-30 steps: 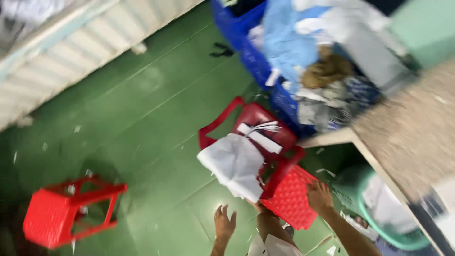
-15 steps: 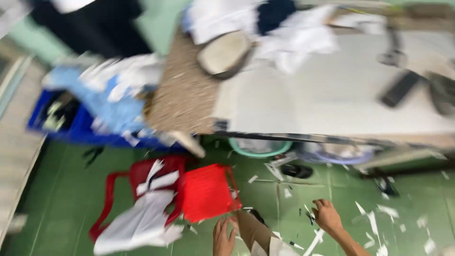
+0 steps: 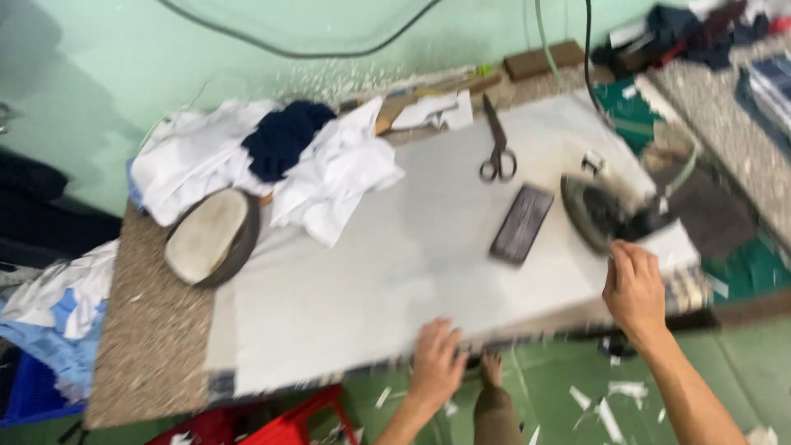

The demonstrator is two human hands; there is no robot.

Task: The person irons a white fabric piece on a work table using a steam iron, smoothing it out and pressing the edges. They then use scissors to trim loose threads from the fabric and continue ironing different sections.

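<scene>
My left hand [image 3: 437,364] rests with fingers spread on the front edge of the white-covered work table [image 3: 379,272]. My right hand [image 3: 634,290] hovers open at the table's right front corner, close to a dark clothes iron [image 3: 601,216] and touching nothing clearly. A dark flat rectangular block [image 3: 521,223] lies left of the iron. Scissors [image 3: 497,152] lie farther back. The view is blurred.
A heap of white and navy cloth [image 3: 272,161] fills the table's back left, beside a padded oval form [image 3: 212,236]. A red plastic chair [image 3: 280,420] stands under the front edge. Paper scraps [image 3: 610,408] litter the green floor. A blue crate [image 3: 33,387] of cloth sits left.
The view swung up from the floor and red chairs to the table top. Both hands rose from near the floor to the table's front edge.
</scene>
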